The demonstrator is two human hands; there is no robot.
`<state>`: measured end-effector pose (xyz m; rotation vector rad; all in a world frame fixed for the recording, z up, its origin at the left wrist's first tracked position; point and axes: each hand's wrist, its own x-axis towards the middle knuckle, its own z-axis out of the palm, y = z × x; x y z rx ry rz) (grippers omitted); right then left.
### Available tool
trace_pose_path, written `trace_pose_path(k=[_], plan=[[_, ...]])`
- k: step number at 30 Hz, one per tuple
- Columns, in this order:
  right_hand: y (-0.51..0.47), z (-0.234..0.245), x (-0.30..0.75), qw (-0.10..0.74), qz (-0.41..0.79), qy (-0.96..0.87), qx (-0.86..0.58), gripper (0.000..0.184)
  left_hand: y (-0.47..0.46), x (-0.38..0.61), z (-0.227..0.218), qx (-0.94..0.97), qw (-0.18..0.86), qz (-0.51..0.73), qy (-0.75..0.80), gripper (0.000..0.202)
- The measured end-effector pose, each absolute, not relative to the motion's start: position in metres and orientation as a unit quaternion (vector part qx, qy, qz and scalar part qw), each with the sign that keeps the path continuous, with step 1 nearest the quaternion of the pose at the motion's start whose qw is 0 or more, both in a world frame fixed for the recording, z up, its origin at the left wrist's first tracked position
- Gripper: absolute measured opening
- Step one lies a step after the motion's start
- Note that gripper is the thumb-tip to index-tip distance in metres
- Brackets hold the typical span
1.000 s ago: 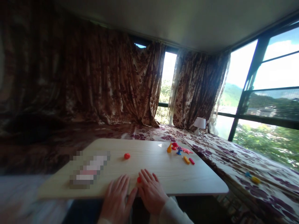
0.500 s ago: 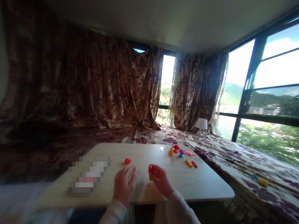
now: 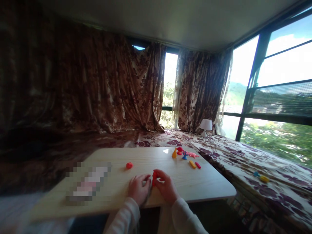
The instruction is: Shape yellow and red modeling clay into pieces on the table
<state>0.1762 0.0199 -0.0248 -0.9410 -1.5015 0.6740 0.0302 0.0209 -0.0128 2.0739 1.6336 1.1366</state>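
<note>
The red piece (image 3: 153, 179) is sitting closer to the left hand (image 3: 138, 189) than half a second ago, the right hand (image 3: 167, 188) is pinching it between thumb and fingers over the table's (image 3: 207, 185) near side, the left fingers are curling just beside it, any hold impossible to tell, and a red lump (image 3: 129, 165) and a pixelated, unreadable item (image 3: 89, 183) are lying farther left.

Piece (image 3: 153, 179) between hands (image 3: 139, 189) (image 3: 167, 188) at near side of desk (image 3: 207, 182), lump (image 3: 129, 165) ahead left, toys (image 3: 192, 164) far right, lamp (image 3: 206, 124) behind
</note>
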Motion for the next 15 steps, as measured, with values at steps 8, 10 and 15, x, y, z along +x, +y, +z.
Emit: trace_pose_path(k=[8, 10, 15], plan=[[0.016, -0.021, 0.175, 0.568, 0.235, -0.684, -0.394, 0.037, 0.024, 0.039, -0.009, 0.706, 0.151, 0.422, 0.549, 0.023], [0.016, -0.023, 0.177, 0.568, 0.223, -0.692, -0.386, 0.045, 0.025, 0.041, -0.01, 0.705, 0.149, 0.426, 0.547, 0.022], [0.015, -0.026, 0.182, 0.588, 0.175, -0.694, -0.377, 0.073, 0.024, 0.042, -0.01, 0.706, 0.143, 0.424, 0.548, 0.025]])
